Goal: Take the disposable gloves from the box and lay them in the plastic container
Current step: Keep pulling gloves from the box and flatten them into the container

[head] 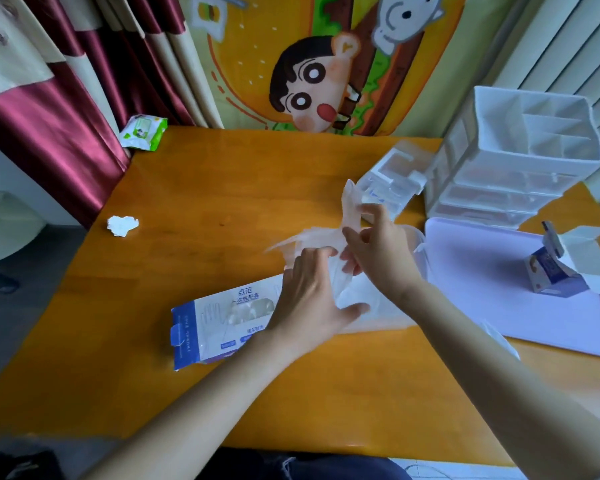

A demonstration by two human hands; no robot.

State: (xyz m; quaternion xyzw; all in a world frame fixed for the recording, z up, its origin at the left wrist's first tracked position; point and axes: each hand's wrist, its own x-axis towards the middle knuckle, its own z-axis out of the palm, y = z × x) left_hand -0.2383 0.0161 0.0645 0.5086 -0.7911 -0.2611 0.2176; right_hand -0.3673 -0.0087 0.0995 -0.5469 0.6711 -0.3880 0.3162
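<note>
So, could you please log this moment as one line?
left hand: touching gloves | right hand: pinching gloves | box: open on table

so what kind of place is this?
Probably a room in a home, not a lab: a cartoon-print cloth and maroon satin curtain hang behind the orange wooden table, which carries a white plastic drawer organiser.

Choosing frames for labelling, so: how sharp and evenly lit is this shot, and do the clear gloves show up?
Head view: soft all over, with wide-angle bending of the table edges; pale sheen on its far part; the translucent gloves nearly vanish against the wood; the glove box title is readable.
</note>
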